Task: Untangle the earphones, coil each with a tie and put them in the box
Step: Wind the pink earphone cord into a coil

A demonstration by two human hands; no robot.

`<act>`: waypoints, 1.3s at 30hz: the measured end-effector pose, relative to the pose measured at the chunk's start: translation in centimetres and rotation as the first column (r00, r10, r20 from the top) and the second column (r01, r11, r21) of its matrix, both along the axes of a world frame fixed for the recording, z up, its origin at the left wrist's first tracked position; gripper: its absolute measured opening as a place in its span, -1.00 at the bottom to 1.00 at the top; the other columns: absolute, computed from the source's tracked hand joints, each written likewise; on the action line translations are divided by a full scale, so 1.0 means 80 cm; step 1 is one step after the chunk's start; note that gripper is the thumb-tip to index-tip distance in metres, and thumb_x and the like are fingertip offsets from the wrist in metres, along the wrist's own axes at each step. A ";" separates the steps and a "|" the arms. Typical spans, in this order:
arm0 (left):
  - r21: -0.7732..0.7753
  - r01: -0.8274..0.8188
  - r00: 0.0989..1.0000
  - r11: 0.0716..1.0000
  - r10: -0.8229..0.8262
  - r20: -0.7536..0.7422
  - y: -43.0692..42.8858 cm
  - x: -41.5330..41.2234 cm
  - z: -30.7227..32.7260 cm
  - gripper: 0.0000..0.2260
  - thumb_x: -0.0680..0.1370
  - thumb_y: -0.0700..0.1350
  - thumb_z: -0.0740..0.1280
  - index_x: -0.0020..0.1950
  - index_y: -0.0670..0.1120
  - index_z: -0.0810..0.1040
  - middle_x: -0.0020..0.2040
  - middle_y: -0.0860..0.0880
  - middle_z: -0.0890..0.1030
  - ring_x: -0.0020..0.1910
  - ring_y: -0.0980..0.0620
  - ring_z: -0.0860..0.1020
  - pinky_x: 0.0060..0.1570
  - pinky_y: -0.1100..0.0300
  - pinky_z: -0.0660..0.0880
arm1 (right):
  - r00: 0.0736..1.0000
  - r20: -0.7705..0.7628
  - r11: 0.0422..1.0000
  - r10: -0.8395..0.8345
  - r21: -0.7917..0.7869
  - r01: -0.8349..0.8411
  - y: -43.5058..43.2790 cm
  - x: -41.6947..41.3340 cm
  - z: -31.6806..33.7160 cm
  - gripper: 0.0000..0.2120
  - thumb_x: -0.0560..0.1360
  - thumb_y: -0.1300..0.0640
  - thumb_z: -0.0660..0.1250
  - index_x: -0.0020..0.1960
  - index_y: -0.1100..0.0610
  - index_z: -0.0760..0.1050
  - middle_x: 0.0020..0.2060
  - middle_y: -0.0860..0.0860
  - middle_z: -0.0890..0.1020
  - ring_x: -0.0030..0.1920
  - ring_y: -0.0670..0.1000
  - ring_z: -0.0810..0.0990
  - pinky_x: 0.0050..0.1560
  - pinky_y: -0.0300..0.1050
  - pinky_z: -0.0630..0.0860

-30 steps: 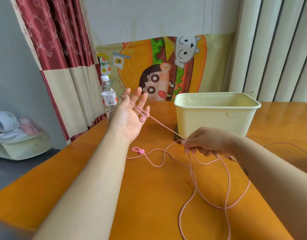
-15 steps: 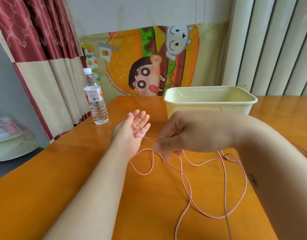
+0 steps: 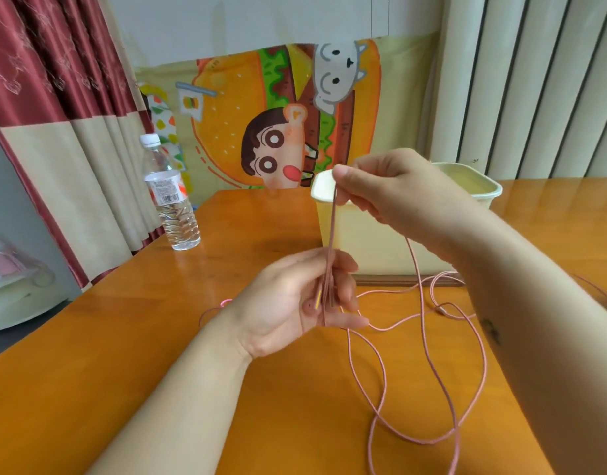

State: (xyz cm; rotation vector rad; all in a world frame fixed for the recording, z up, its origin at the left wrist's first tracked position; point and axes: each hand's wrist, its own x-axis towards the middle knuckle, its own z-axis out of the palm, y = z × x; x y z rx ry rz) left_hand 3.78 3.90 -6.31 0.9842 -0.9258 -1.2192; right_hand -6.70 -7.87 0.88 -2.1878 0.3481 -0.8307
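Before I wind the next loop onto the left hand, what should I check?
1. Right hand grip on the pink cable: pinched and taut, ok.
2. Strands lie across the left hand: ok.
3. Slack on the table free of knots: cannot tell.
4. Box open, behind the hands: ok.
5. Water bottle apart from the cable: ok.
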 end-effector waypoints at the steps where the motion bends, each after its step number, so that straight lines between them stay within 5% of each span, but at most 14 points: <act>1: -0.026 0.040 0.998 0.999 -0.040 -0.037 0.000 0.000 0.000 -0.73 0.58 -0.08 0.15 -0.12 -0.14 0.62 -0.37 -0.07 0.53 -0.32 0.01 0.56 0.03 -0.16 0.55 | 0.999 0.020 0.999 -0.036 0.033 0.035 -0.008 0.003 -0.006 -0.63 0.57 -0.03 0.23 -0.37 0.05 0.54 -0.55 -0.14 0.38 -0.53 -0.18 0.29 -0.45 -0.31 0.23; 5: -0.098 0.067 0.993 0.993 -0.076 -0.085 0.000 -0.001 0.002 -0.72 0.57 -0.10 0.12 -0.09 -0.14 0.61 -0.40 -0.05 0.48 -0.32 0.02 0.55 0.05 -0.11 0.56 | 0.996 0.042 0.967 -0.082 0.246 0.069 -0.030 0.015 -0.033 -0.62 0.58 0.00 0.23 -0.38 0.06 0.51 -0.55 -0.14 0.34 -0.52 -0.11 0.24 -0.50 -0.30 0.18; 9: -0.157 0.097 0.989 0.983 -0.113 -0.096 0.003 -0.007 0.007 -0.72 0.57 -0.11 0.12 -0.11 -0.12 0.62 -0.42 -0.03 0.48 -0.33 0.02 0.55 0.08 -0.03 0.56 | 0.996 -0.026 0.921 0.088 0.382 -0.071 -0.026 0.030 -0.058 -0.62 0.57 -0.02 0.24 -0.38 0.07 0.52 -0.53 -0.06 0.33 -0.53 -0.07 0.21 -0.48 -0.19 0.11; 13: -0.282 -0.197 0.943 0.939 0.102 -0.317 -0.002 -0.001 0.018 -0.74 0.58 -0.12 0.15 0.07 -0.15 0.61 -0.39 0.00 0.54 -0.33 0.08 0.59 -0.02 0.05 0.61 | 0.941 -0.139 0.875 0.309 0.428 -0.225 -0.010 0.036 -0.072 -0.62 0.60 0.07 0.20 -0.38 0.08 0.49 -0.52 0.03 0.33 -0.54 -0.08 0.22 -0.55 -0.26 0.13; 15: -0.271 -0.395 0.880 0.878 0.276 -0.387 -0.003 0.013 0.018 -0.75 0.61 -0.12 0.11 0.15 -0.11 0.54 -0.31 0.03 0.61 -0.27 0.11 0.62 0.02 0.11 0.59 | 0.917 -0.227 0.902 0.329 0.364 -0.234 -0.002 0.037 -0.073 -0.57 0.62 0.08 0.15 -0.39 0.02 0.54 -0.55 -0.06 0.33 -0.57 -0.12 0.23 -0.54 -0.30 0.19; 19: -0.217 -0.572 0.778 0.791 0.440 -0.449 -0.004 0.032 0.014 -0.77 0.64 -0.14 0.10 0.19 -0.09 0.50 -0.18 0.01 0.68 -0.12 0.08 0.67 0.10 0.09 0.54 | 0.830 -0.498 0.963 0.251 0.038 -0.268 0.022 0.039 -0.068 -0.75 0.62 0.07 0.15 -0.11 0.01 0.57 -0.48 -0.11 0.46 -0.51 -0.20 0.39 -0.34 -0.35 0.36; 22: -0.193 -0.613 0.775 0.766 0.535 -0.336 -0.007 0.034 0.006 -0.78 0.66 -0.16 0.09 0.20 -0.10 0.49 -0.22 -0.02 0.69 -0.15 0.06 0.67 0.09 0.07 0.53 | 0.770 -0.608 0.944 0.192 -0.100 -0.314 0.036 0.036 -0.062 -0.68 0.61 0.05 0.16 -0.28 0.08 0.48 -0.45 -0.09 0.47 -0.42 -0.11 0.40 -0.17 -0.16 0.42; 25: -0.226 -0.604 0.792 0.764 0.608 -0.062 -0.010 0.036 -0.003 -0.77 0.67 -0.11 0.06 0.15 -0.03 0.50 -0.22 0.01 0.68 -0.11 0.07 0.65 0.05 0.12 0.55 | 0.758 -0.641 0.915 0.119 -0.225 -0.334 0.040 0.027 -0.050 -0.68 0.61 0.03 0.17 -0.24 0.17 0.45 -0.42 -0.01 0.42 -0.41 -0.05 0.33 -0.31 -0.16 0.32; 28: -0.256 -0.538 0.739 0.803 0.595 0.316 -0.009 0.033 -0.011 -0.76 0.67 -0.07 0.05 0.12 0.02 0.51 -0.30 0.10 0.62 -0.22 0.11 0.56 -0.17 0.29 0.52 | 0.837 -0.546 0.912 0.039 -0.323 -0.253 0.034 0.017 -0.035 -0.77 0.58 0.07 0.21 -0.15 0.14 0.55 -0.37 0.02 0.52 -0.37 -0.03 0.39 -0.39 -0.27 0.30; 30: -0.223 -0.423 0.764 0.878 0.478 0.434 -0.009 0.024 -0.013 -0.72 0.68 -0.09 0.03 0.06 -0.03 0.53 -0.34 0.11 0.58 -0.28 0.15 0.53 -0.10 0.25 0.54 | 0.892 -0.452 0.927 0.012 -0.329 -0.179 0.026 0.011 -0.027 -0.81 0.56 0.11 0.25 -0.10 0.13 0.61 -0.31 0.02 0.62 -0.36 -0.05 0.49 -0.39 -0.31 0.36; 33: -0.192 -0.308 0.819 0.932 0.363 0.444 -0.006 0.013 -0.010 -0.67 0.68 -0.11 0.00 -0.07 -0.09 0.53 -0.31 0.07 0.59 -0.25 0.13 0.56 0.02 0.09 0.52 | 0.937 -0.348 0.949 0.040 -0.281 -0.144 0.015 0.004 -0.023 -0.83 0.55 0.09 0.28 -0.09 0.10 0.63 -0.30 -0.06 0.68 -0.32 -0.14 0.60 -0.26 -0.28 0.50; 39: -0.041 -0.198 0.927 0.979 0.201 0.318 -0.004 0.003 -0.007 -0.68 0.64 -0.06 0.03 -0.04 -0.19 0.51 -0.46 0.04 0.38 -0.37 0.08 0.49 0.15 -0.17 0.49 | 0.984 -0.109 0.984 0.140 -0.098 -0.150 0.004 0.009 -0.031 -0.90 0.53 0.15 0.34 -0.16 0.11 0.56 -0.47 -0.08 0.55 -0.49 -0.21 0.46 -0.39 -0.46 0.34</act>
